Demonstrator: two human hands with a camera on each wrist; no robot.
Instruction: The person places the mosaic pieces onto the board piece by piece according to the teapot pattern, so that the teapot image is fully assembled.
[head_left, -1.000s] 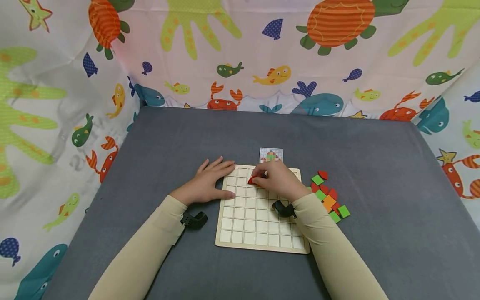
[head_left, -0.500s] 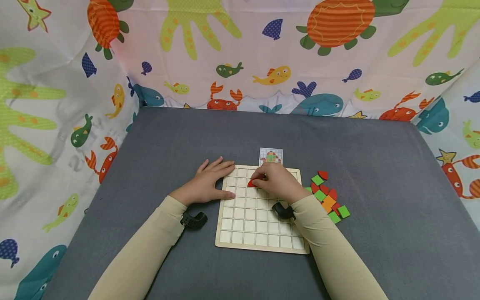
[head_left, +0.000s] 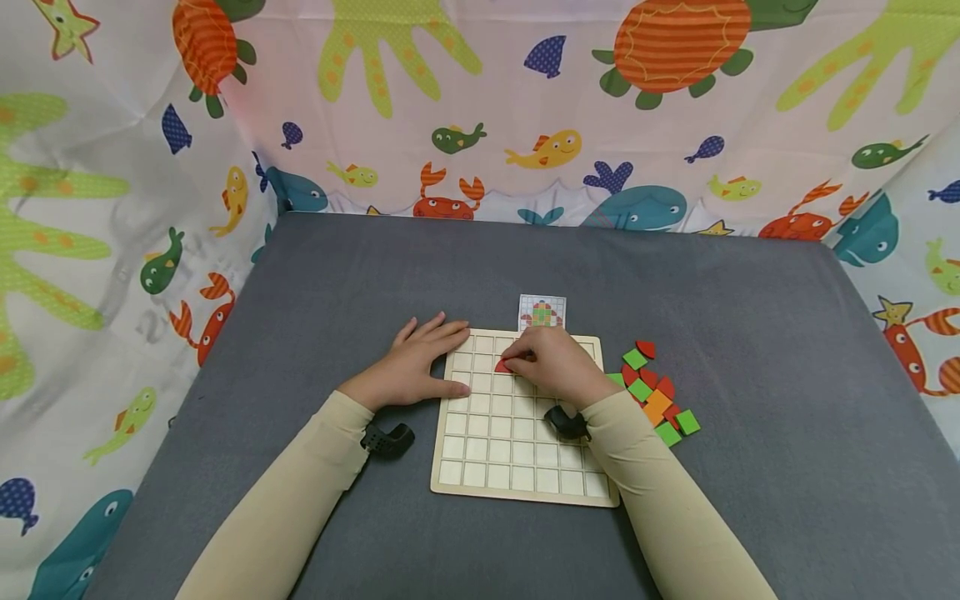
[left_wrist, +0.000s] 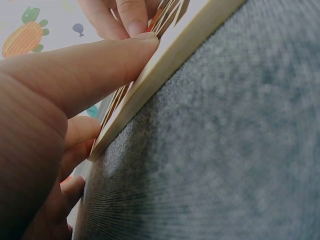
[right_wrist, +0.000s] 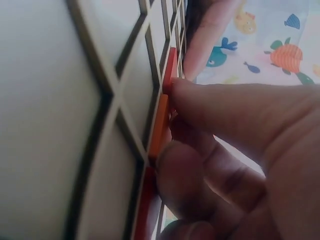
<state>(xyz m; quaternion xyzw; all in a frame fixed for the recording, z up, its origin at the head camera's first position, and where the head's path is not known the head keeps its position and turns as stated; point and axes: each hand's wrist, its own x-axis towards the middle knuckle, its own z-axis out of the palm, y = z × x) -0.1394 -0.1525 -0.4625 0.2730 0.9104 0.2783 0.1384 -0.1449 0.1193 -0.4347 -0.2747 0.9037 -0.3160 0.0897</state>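
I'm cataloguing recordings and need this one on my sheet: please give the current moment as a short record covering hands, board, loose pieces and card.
Left hand: spread, thumb resting on the grid board's left edge
Right hand: pinches a red piece at the board
Beside that piece: an orange piece, then another red one
Loose pieces: red, green, orange; right of the board
Pattern card: beyond the board's far edge
Surface: grey table

Nope, zero readable text, labels, brands or numbers in any view. Closest thing: small card [head_left: 542, 311] behind gridded board [head_left: 500, 427], just tiny coloured grid pattern.
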